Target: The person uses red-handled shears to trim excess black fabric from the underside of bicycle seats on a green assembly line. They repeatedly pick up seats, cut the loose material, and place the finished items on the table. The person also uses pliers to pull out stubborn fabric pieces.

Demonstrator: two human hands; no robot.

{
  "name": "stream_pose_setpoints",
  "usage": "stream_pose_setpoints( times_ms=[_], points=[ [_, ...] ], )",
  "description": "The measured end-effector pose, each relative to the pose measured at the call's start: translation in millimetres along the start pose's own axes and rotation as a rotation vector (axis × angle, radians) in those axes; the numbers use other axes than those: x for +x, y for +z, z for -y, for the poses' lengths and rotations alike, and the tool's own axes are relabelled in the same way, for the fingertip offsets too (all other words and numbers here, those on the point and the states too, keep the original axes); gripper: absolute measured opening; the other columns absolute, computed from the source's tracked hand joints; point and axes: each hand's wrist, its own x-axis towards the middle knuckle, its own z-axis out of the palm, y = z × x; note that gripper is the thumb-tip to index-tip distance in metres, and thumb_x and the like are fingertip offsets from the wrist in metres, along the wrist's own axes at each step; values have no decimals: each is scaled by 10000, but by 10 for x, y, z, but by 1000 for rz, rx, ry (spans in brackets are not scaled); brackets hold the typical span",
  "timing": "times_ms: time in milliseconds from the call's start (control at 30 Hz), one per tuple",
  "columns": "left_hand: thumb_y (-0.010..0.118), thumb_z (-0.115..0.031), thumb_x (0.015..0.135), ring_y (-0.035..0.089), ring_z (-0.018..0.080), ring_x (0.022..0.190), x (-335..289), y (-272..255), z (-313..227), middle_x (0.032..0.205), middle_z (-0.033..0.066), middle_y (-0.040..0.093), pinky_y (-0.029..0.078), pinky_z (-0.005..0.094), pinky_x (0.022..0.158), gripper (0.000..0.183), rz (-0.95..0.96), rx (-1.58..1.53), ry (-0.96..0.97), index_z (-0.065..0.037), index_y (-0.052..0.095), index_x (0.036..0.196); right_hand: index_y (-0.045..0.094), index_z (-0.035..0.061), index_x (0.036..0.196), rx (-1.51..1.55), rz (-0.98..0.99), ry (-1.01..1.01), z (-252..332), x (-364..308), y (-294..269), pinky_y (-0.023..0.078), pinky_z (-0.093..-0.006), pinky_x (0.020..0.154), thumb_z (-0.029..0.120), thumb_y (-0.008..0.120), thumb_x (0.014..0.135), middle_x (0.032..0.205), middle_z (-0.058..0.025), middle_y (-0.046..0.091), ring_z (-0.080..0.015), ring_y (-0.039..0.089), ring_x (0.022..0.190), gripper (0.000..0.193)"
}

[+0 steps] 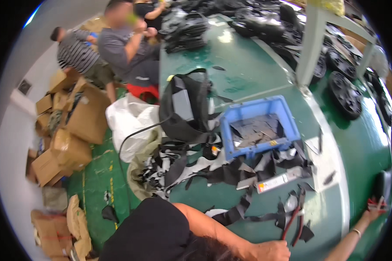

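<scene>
My left arm, in a black sleeve, crosses the bottom of the view. The left hand (271, 251) is curled closed by the lower edge. Its knuckles are near the handle ends of red-handled pliers (293, 222), which lie on the green surface; whatever its fingers hold, if anything, is hidden. Far to the right, my right hand (372, 213), with a bracelet at the wrist, closes around something red that I cannot make out. Just beyond it is a dark, glossy part (384, 189). Black scraps (235, 213) lie around the pliers, with a white-and-orange box (278, 179) behind.
A blue crate (227, 143) holds dark scraps. Beside it stand a black bag (202, 98) and a white sack (130, 117). Cardboard boxes (89, 114) pile up at left, near a seated person (122, 48). Black round parts (344, 95) and a pale post (312, 48) are at right.
</scene>
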Motion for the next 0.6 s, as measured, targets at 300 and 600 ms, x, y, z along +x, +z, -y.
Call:
stream_pose_setpoints(
  times_ms=[300,600],
  points=[
    [657,-313,834,569,234,771,115,-51,-38,811,56,596,405,362,715,226,127,28,68,-93,608,813,528,137,1135,-273,97,55,1761,-2813,707,503,-280,457,244,704,830,1001,1,556,-112,565,648,367],
    [636,-485,796,498,294,1125,-1490,548,-934,1213,139,526,378,487,968,531,971,-138,561,-113,553,1166,694,192,937,-1491,810,-667,2814,-5291,725,484,-413,626,105,751,619,828,-132,489,-317,587,760,335]
  ],
)
